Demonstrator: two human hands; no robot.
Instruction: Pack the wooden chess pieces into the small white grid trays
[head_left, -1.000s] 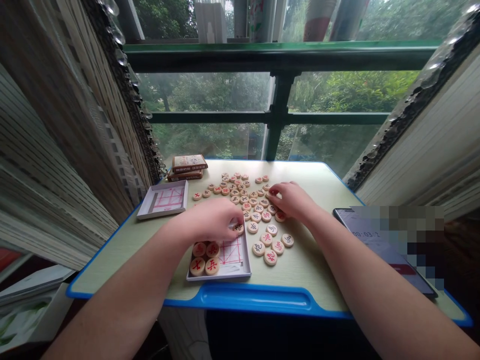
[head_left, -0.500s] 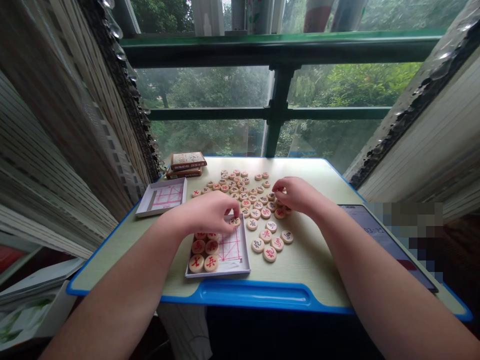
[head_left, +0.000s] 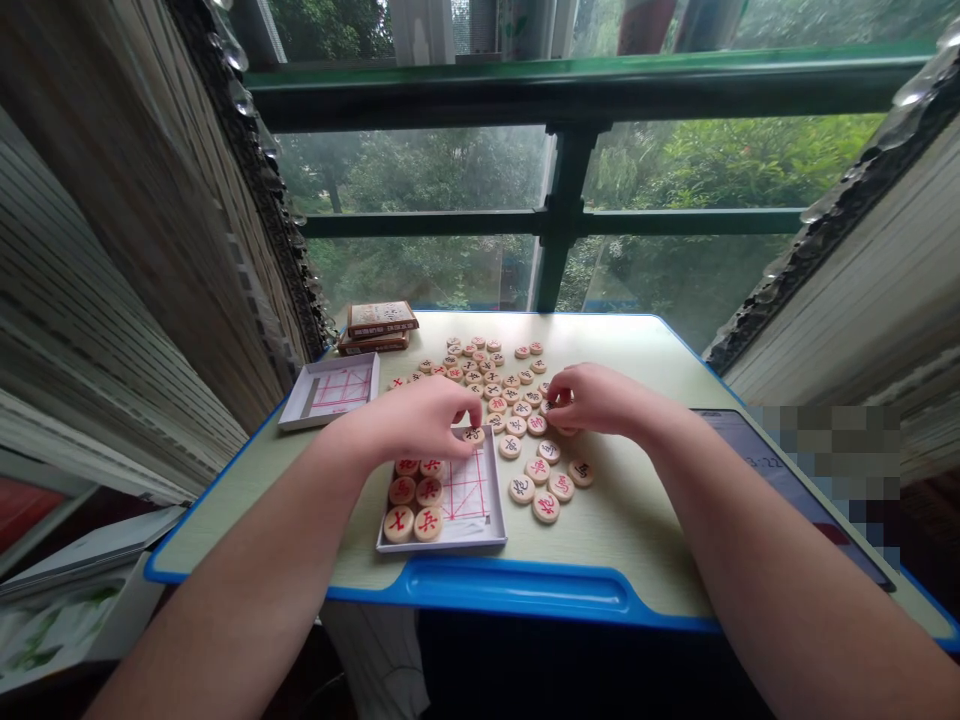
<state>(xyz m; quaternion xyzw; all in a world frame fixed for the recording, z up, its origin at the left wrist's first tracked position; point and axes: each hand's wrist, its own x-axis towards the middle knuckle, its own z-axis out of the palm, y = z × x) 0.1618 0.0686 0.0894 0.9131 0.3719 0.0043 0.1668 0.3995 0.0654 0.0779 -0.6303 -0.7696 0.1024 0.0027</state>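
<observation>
My left hand (head_left: 416, 415) is closed, thumb and index finger on a wooden Chinese chess piece (head_left: 472, 436) with a black character, at the far right corner of a shallow white box (head_left: 491, 500). Inside that box, red-marked pieces (head_left: 428, 523) stand in two columns on the left; the hand hides the far ones. My right hand (head_left: 596, 400) has its fingers curled together at the right edge of the scattered pieces (head_left: 516, 426). A piece (head_left: 546, 408) shows partly at its fingertips. Several loose pieces (head_left: 546, 506) lie right of the box.
Another white box part (head_left: 285, 412) with a printed red grid lies at the left. Behind it are two stacked brown boxes (head_left: 379, 320). A tablet (head_left: 795, 490) lies along the right edge of the blue-rimmed table (head_left: 630, 540). A window (head_left: 450, 180) and curtains surround it.
The view has shifted slightly. My right hand's fingers have drawn together at the edge of the scattered pieces. My left hand stays at the box corner with the piece.
</observation>
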